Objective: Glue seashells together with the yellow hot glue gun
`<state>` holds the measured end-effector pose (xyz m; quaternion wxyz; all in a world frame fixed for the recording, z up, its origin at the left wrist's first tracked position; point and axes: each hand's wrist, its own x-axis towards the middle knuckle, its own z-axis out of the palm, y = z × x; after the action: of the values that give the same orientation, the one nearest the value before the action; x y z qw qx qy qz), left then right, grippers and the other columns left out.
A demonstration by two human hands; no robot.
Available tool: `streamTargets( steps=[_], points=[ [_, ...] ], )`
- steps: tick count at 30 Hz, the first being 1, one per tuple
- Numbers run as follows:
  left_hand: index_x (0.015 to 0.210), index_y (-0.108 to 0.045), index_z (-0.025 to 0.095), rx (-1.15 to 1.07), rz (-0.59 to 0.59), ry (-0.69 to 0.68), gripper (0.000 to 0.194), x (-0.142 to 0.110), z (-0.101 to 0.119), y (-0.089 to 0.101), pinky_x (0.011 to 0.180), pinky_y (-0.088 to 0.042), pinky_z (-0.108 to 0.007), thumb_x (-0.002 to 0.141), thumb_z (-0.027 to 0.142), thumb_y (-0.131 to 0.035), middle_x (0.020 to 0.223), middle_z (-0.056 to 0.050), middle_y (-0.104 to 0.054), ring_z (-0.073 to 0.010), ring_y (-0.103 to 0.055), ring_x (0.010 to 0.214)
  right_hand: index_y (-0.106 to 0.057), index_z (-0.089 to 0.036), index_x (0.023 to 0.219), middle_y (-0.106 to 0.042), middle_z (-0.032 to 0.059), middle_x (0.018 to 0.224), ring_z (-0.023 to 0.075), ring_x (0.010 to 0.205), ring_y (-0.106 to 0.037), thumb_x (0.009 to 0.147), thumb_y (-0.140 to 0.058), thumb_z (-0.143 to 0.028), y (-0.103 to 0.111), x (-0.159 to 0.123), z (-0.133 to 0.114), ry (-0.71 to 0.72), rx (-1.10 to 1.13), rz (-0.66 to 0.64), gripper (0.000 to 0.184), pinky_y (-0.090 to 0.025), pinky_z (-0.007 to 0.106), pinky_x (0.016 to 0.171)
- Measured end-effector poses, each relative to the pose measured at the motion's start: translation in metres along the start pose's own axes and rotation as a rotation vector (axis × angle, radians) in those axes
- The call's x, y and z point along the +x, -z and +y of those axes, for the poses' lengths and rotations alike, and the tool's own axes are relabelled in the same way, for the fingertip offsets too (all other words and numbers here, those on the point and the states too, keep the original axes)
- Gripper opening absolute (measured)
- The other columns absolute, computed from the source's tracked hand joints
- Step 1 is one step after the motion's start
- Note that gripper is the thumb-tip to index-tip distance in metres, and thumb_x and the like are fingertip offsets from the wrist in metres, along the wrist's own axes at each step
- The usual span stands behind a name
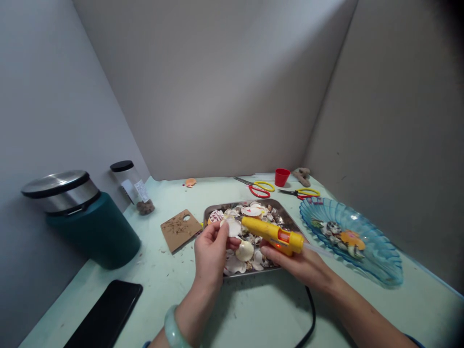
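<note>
Hands [212, 249] [304, 265] hold shell [232, 228], glue gun [266, 228] over tray [284, 216] — narrow gap to dish [384, 246].

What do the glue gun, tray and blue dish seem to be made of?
Glue gun: likely hard plastic; smooth, opaque yellow moulded shell.
Tray: probably metal, judging by its thin grey rim with a dull sheen.
Blue dish: glossy and see-through with bright highlights; glass or clear plastic, I can't tell which.

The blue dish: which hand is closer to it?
Right. The right hand, holding the glue gun, is left of the blue dish; the left hand is farther left.
</note>
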<state>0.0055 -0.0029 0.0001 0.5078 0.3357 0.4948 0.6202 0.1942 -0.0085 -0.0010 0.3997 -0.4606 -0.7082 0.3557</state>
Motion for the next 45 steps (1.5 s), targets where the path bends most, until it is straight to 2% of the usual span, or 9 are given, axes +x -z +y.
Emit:
streamTargets(
  steps=[12,18,23,29,32,34,36,38,45],
  points=[
    [0.077,-0.061,0.017,0.013,0.014,-0.056,0.033,-0.001,0.0,-0.001,0.05,-0.05,-0.023,0.068,0.043,-0.078,0.054,0.003,-0.065,-0.0149,-0.064,0.047,-0.078,-0.027,0.088,-0.078,0.0012,0.081,0.0267,0.072,-0.072,0.083,-0.066,-0.042,-0.003,0.0,-0.001,0.0,-0.018,0.036,0.02,-0.061,0.038,0.071],
    [0.084,-0.055,0.018,0.013,-0.063,-0.011,0.038,-0.001,0.0,-0.002,0.048,-0.05,-0.022,0.069,0.045,-0.077,0.05,0.002,-0.066,-0.0138,-0.061,0.042,-0.078,-0.026,0.093,-0.078,0.0015,0.086,0.0263,0.077,-0.073,0.085,-0.064,-0.039,-0.004,0.0,0.0,0.048,-0.017,0.004,0.02,-0.061,0.037,0.073],
    [0.081,-0.055,0.017,0.045,-0.124,-0.004,0.039,-0.004,0.002,-0.002,0.048,-0.049,-0.02,0.07,0.048,-0.076,0.05,-0.002,-0.068,-0.0126,-0.06,0.042,-0.077,-0.026,0.097,-0.079,0.0016,0.09,0.0261,0.082,-0.073,0.086,-0.063,-0.037,-0.004,0.0,-0.006,0.089,-0.01,-0.025,0.021,-0.06,0.037,0.078],
    [0.082,-0.056,0.015,0.057,-0.157,0.004,0.037,-0.005,0.005,-0.002,0.048,-0.048,-0.018,0.073,0.046,-0.074,0.049,-0.002,-0.067,-0.0106,-0.058,0.042,-0.077,-0.025,0.089,-0.077,0.0025,0.086,0.0253,0.079,-0.071,0.085,-0.065,-0.036,-0.003,-0.001,-0.01,0.108,-0.032,-0.052,0.017,-0.059,0.035,0.075],
    [0.084,-0.055,0.016,0.042,-0.152,0.004,0.038,-0.004,0.004,-0.002,0.048,-0.048,-0.018,0.072,0.046,-0.075,0.05,-0.002,-0.068,-0.0109,-0.059,0.043,-0.077,-0.024,0.088,-0.075,0.0027,0.079,0.0244,0.073,-0.07,0.084,-0.065,-0.04,-0.005,-0.002,-0.003,0.02,0.039,0.001,0.02,-0.057,0.035,0.071],
    [0.084,-0.054,0.016,0.052,-0.18,0.008,0.038,-0.004,0.003,-0.002,0.048,-0.049,-0.019,0.072,0.046,-0.075,0.051,-0.003,-0.069,-0.011,-0.059,0.043,-0.076,-0.022,0.09,-0.074,0.0036,0.079,0.0237,0.071,-0.069,0.082,-0.067,-0.045,-0.008,-0.002,0.002,-0.093,0.141,0.113,0.025,-0.057,0.036,0.068],
    [0.084,-0.054,0.016,0.083,-0.227,0.019,0.04,-0.005,0.002,-0.004,0.048,-0.049,-0.02,0.071,0.048,-0.074,0.05,-0.003,-0.069,-0.0112,-0.059,0.042,-0.075,-0.022,0.095,-0.075,0.0057,0.089,0.0254,0.082,-0.069,0.077,-0.072,-0.047,-0.012,0.0,0.005,-0.162,0.212,0.266,0.031,-0.055,0.038,0.076],
    [0.084,-0.055,0.016,0.124,-0.281,0.033,0.041,-0.007,0.002,-0.005,0.047,-0.049,-0.02,0.071,0.05,-0.074,0.049,-0.002,-0.068,-0.0119,-0.059,0.041,-0.074,-0.022,0.095,-0.075,0.0063,0.096,0.0263,0.09,-0.068,0.074,-0.075,-0.047,-0.015,0.002,0.007,-0.173,0.242,0.338,0.033,-0.053,0.039,0.083],
    [0.083,-0.056,0.017,0.188,-0.377,0.017,0.041,-0.011,0.002,-0.007,0.046,-0.05,-0.021,0.071,0.052,-0.072,0.048,0.0,-0.067,-0.0131,-0.06,0.041,-0.07,-0.019,0.083,-0.065,0.0022,0.068,0.0189,0.062,-0.06,0.074,-0.073,-0.047,-0.018,0.002,0.003,-0.188,0.254,0.269,0.029,-0.046,0.03,0.055]
  ],
)
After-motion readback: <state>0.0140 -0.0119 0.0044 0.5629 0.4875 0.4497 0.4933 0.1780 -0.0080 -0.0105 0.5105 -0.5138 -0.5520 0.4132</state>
